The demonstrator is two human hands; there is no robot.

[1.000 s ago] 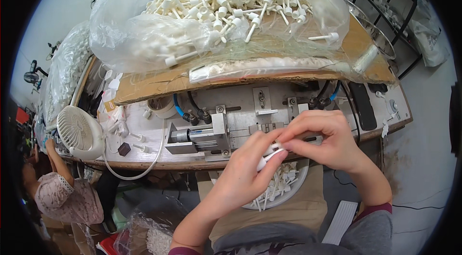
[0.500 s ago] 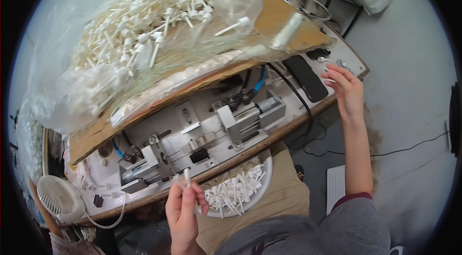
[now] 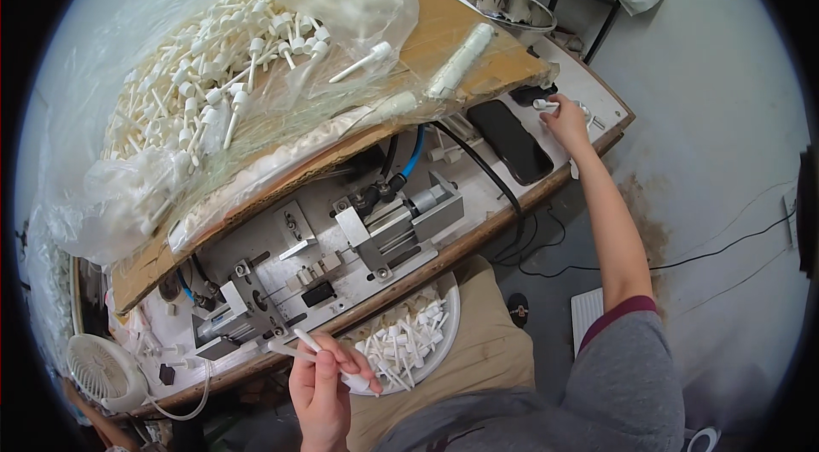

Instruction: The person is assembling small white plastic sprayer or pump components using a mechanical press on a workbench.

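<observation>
Gripping white pieces [image 3: 306,338] [image 3: 539,104], the hands [image 3: 320,384] [image 3: 566,122] partly hide them

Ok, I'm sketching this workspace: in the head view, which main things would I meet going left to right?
White fan → small dark block → left hand holding white sticks → black phone → right hand.

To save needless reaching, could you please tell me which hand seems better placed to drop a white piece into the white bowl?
Probably the left hand: it holds white pieces beside the bowl, while the right hand is near the right end of the table.
</observation>
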